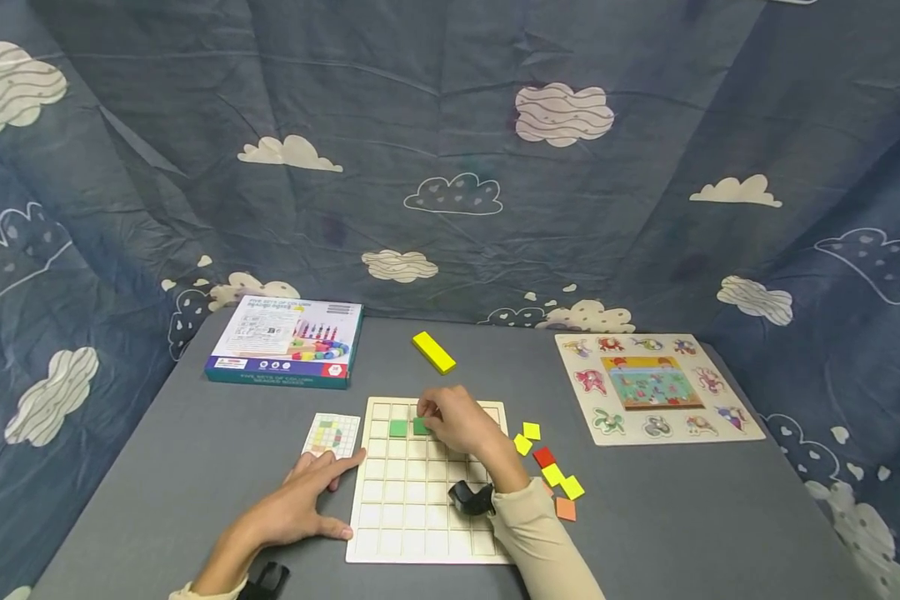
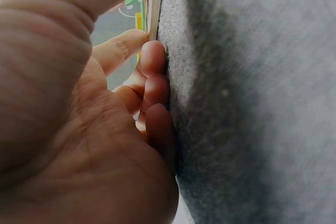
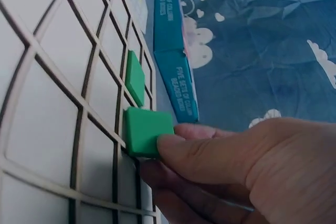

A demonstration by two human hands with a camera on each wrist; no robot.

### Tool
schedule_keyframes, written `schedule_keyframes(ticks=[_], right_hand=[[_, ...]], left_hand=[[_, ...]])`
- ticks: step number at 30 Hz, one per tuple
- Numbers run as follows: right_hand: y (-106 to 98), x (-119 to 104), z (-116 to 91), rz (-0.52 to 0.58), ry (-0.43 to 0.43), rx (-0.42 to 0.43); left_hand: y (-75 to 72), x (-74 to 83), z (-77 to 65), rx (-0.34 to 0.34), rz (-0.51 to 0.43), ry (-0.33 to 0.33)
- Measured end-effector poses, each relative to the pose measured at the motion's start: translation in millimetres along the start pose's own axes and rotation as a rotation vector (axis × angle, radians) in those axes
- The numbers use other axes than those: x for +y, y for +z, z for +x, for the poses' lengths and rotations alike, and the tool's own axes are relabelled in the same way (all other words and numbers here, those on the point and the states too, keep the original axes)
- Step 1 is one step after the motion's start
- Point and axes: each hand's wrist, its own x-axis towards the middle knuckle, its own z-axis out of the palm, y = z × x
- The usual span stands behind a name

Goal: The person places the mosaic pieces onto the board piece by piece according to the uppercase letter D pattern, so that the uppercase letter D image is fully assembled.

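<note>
Beige cloth of my right sleeve (image 1: 547,542) lies closest. My right hand (image 1: 461,425) bends over the gridded board (image 1: 393,517), thumb and fingers pinching a green tile (image 3: 149,132), smooth and square, tilted against the grid's far part, just beside a second tile (image 3: 135,80) which lies flat. My left hand (image 1: 292,504) spreads thumb and index finger to the board's left edge; its other fingers bend on the grey table (image 1: 195,467).

Right hand (image 1: 461,423) pinches green tile (image 1: 421,427) over grid board (image 1: 393,517); left hand (image 1: 291,507) touches board's left edge, near card (image 1: 333,433).
</note>
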Motion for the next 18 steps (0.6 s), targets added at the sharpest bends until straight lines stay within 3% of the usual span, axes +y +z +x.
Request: schedule_keyframes(ticks=[12, 18], right_hand=[[11, -10, 1, -0.128, 0.111, 0.065], [14, -10, 1, -0.129, 0.136, 0.078]], left_hand=[[-0.5, 0.2, -0.4, 0.002, 0.000, -0.006], [-0.9, 1.0, -0.1, -0.006, -0.007, -0.018]])
